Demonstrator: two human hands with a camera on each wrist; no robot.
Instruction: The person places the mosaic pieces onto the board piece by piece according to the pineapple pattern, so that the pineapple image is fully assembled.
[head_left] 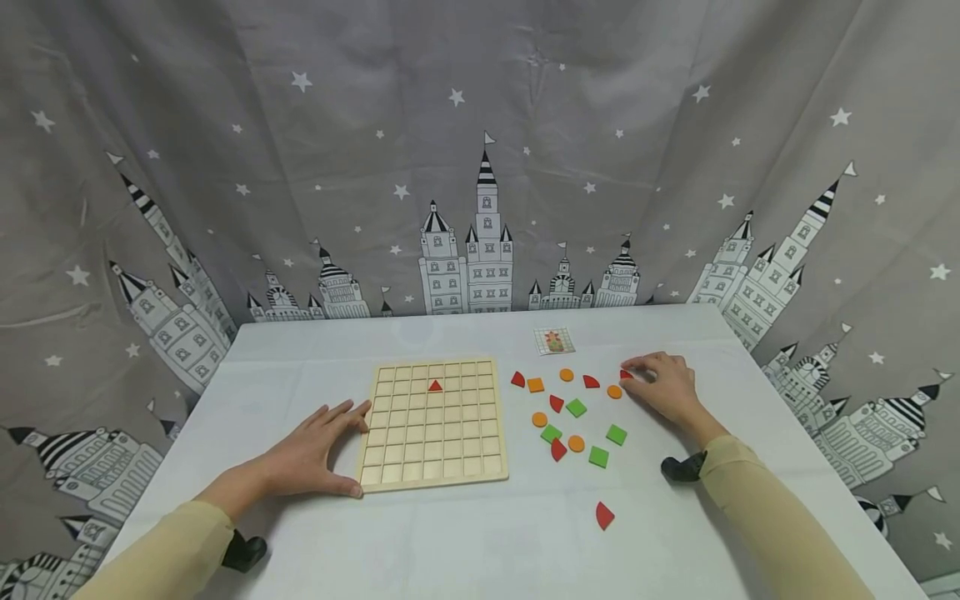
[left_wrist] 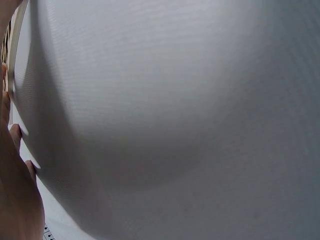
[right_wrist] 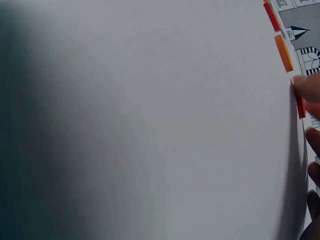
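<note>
My left hand (head_left: 307, 450) rests at the left edge of a pale wooden grid board (head_left: 367, 487), thumb by its near corner and fingers spread along its side. A small red triangle (head_left: 436, 386) sits in one of the board's upper cells. Over on the right, my right hand (head_left: 667, 387) pinches a red quarter-circle piece (head_left: 626, 374) between thumb and index finger, low at the tabletop. In the right wrist view, the thumb (right_wrist: 307, 87) overlaps that red piece (right_wrist: 300, 106). Just beside it lies an orange disc (head_left: 615, 392).
Between board and right hand lie loose red quarter-circles (head_left: 591, 382), orange discs (head_left: 576, 443), an orange square (head_left: 536, 385) and green squares (head_left: 617, 434). One red quarter-circle (head_left: 604, 516) lies nearer the front. A small picture card (head_left: 554, 341) is at the back of the white table (head_left: 465, 550).
</note>
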